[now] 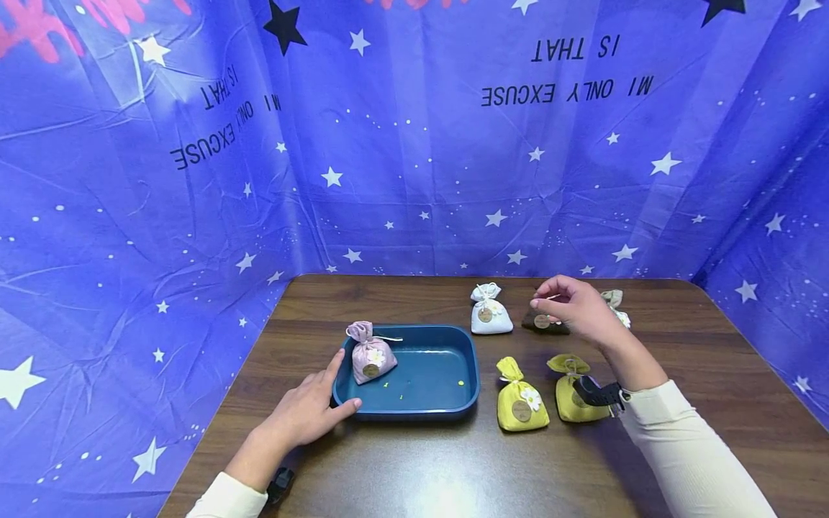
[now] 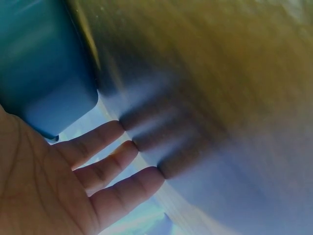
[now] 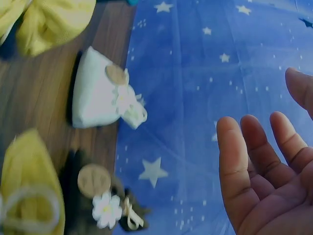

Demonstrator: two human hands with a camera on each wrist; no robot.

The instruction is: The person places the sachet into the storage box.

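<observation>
My left hand (image 1: 307,407) rests at the left end of a blue-green tray (image 1: 414,414), its index finger and thumb at the rim. In the left wrist view its other fingers (image 2: 128,191) reach onto the tabletop. Inside the tray leans a pink drawstring sachet (image 1: 373,357) with a white flower and round tag. My right hand (image 1: 575,309) is over a dark brown sachet (image 1: 544,324), partly hiding it. The right wrist view shows the fingers (image 3: 234,161) loosely bent, thumb apart, nothing between them. Beside the brown sachet stands a white sachet (image 1: 491,319).
Two yellow sachets, a left one (image 1: 522,406) and a right one (image 1: 573,403), lie right of the tray, the latter partly under my right wrist. A beige sachet (image 1: 613,299) shows behind my right hand. A starry blue curtain (image 1: 414,180) hangs behind the wooden table (image 1: 388,467).
</observation>
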